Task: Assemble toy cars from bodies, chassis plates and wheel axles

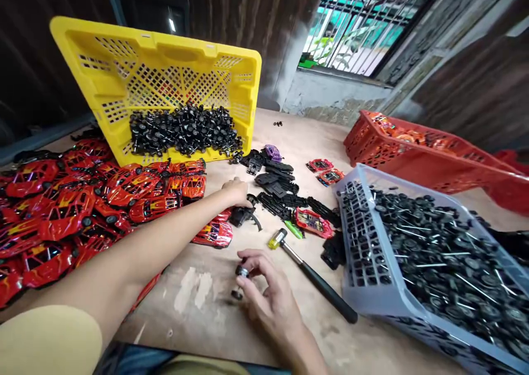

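Observation:
My right hand pinches a short wheel axle with small black wheels between thumb and fingers, just above the wooden table. My left hand is stretched forward with its fingers curled down onto a black plastic car chassis; the fingertips are partly hidden. Right of it lies a loose pile of black chassis parts. A small hammer with a yellow-tipped head and black handle rests right of my right hand. Red toy cars lie close below my left wrist.
A yellow basket tilted on its side holds many black wheel axles. Toy cars are heaped at left. A clear crate of larger wheel axles stands at right, before a red crate. Red car bodies lie near the hammer.

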Action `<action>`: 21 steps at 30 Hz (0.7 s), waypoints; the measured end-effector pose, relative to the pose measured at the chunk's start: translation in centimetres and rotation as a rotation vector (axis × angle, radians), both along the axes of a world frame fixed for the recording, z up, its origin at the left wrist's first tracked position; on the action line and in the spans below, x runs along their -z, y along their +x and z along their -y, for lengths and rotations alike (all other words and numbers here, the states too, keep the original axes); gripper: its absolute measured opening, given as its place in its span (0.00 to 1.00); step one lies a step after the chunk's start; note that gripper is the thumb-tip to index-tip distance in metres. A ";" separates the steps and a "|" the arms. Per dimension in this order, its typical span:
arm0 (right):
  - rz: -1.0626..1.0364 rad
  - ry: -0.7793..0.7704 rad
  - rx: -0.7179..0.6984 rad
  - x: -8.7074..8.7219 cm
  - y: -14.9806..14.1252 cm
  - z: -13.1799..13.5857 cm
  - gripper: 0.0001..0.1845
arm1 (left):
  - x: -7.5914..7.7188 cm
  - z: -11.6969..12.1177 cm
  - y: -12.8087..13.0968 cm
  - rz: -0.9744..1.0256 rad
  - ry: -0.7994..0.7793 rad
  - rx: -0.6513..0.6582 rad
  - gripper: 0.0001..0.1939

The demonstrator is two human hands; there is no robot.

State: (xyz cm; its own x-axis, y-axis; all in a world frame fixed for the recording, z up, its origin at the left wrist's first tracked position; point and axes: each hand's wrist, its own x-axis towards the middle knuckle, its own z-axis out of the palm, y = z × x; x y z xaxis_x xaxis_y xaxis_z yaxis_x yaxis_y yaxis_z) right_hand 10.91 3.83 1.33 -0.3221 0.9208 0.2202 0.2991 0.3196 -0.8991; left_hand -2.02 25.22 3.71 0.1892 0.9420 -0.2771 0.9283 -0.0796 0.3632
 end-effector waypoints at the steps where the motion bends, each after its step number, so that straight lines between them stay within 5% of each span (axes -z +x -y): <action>1: -0.001 0.003 0.061 0.3 0.8 0.2 0.04 | 0.5 -0.3 0.3 0.019 -0.014 -0.007 0.30; 8: -0.019 0.134 0.494 1.7 3.9 -1.2 0.09 | 0.4 1.6 -0.1 0.314 -0.063 -0.083 0.14; 16: 0.156 0.481 0.370 0.5 1.9 -4.8 0.06 | 0.6 11.1 -2.3 1.019 0.197 -0.142 0.16; 21: 0.367 0.540 0.342 0.9 1.0 -4.2 0.07 | 2.0 13.7 -2.4 1.103 0.386 -0.347 0.16</action>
State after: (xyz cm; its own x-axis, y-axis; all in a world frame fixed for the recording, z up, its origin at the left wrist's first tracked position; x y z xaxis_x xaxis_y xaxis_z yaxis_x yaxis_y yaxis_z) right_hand 11.91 8.00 0.43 -0.1768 0.7769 0.6043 0.7126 0.5245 -0.4659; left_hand -4.42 11.48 1.70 -0.1316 0.9743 0.1828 0.1297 -0.1659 0.9776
